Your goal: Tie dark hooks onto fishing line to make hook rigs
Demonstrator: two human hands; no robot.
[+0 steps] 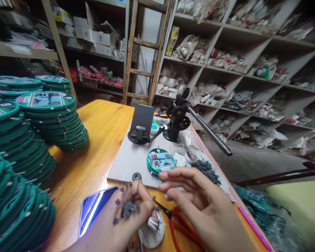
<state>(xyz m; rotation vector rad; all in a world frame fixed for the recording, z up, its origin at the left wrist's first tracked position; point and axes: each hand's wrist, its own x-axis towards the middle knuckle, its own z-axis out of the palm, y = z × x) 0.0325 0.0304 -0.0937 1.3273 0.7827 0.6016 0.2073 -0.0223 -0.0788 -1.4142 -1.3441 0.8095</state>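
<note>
My left hand [123,217] is low at the table's near edge, fingers curled, with several small dark grey pieces [127,206] resting on its back and fingers. What its fingertips pinch is too small to name. My right hand [199,203] is just right of it, fingers stretched toward the left hand, holding nothing I can see. Under the hands lie a small white dish [150,232] and red-handled pliers [178,227]. A green round spool [160,160] lies on a grey board [131,161] just beyond the fingertips.
Tall stacks of green spools [28,140] fill the left of the wooden table [99,133]. A phone [94,208] lies by my left wrist. A black phone stand [140,126], a geared winder with a metal rod [199,122], and a plate of dark pieces [206,168] stand behind. Shelves line the walls.
</note>
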